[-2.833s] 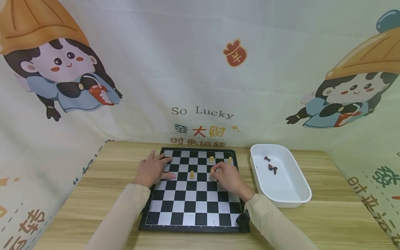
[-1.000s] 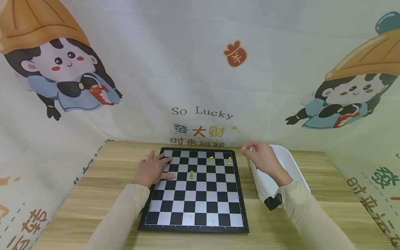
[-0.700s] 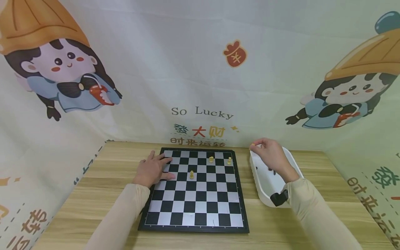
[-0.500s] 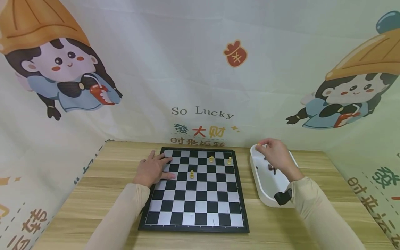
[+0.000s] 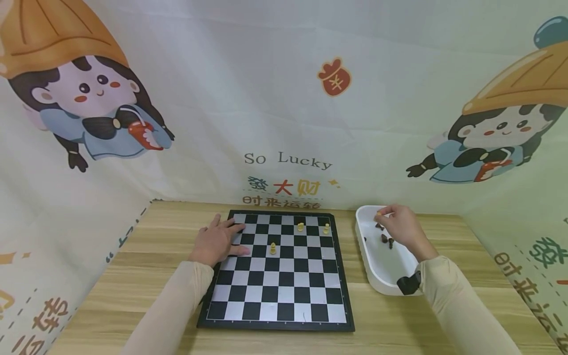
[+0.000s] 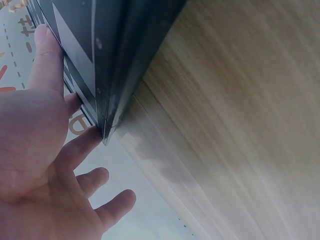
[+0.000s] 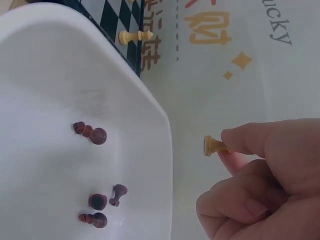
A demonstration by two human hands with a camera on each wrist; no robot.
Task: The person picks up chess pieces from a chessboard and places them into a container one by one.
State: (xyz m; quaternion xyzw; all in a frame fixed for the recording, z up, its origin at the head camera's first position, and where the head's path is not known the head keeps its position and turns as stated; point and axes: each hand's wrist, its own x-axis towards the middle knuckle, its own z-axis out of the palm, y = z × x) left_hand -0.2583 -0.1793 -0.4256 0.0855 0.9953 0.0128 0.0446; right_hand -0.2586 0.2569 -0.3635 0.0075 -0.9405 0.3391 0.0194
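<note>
My right hand point(image 5: 405, 228) is over the back of the white tray point(image 5: 439, 268), pinching a pale yellow chess piece point(image 7: 212, 145) between thumb and index finger. The piece's base and stem show in the right wrist view; its top is hidden by the fingers. On the left, my left hand point(image 5: 214, 242) rests on the left edge of the black and white chessboard point(image 5: 277, 296), fingers spread. Pale yellow pieces stand on the board: one near the middle point(image 5: 272, 248), one farther back point(image 5: 300, 227) and one near the back right corner point(image 5: 326, 229).
Several dark brown chess pieces point(image 7: 98, 202) lie in the tray, which stands right of the board on a wooden table point(image 5: 133, 276). A printed cloth point(image 5: 284, 108) hangs behind and along both sides. A black wrist camera point(image 5: 408, 283) sits at the right cuff.
My right hand has taken the pale chess piece off the board's right side and carried it right, to above the tray. My left hand has kept its place on the board.
</note>
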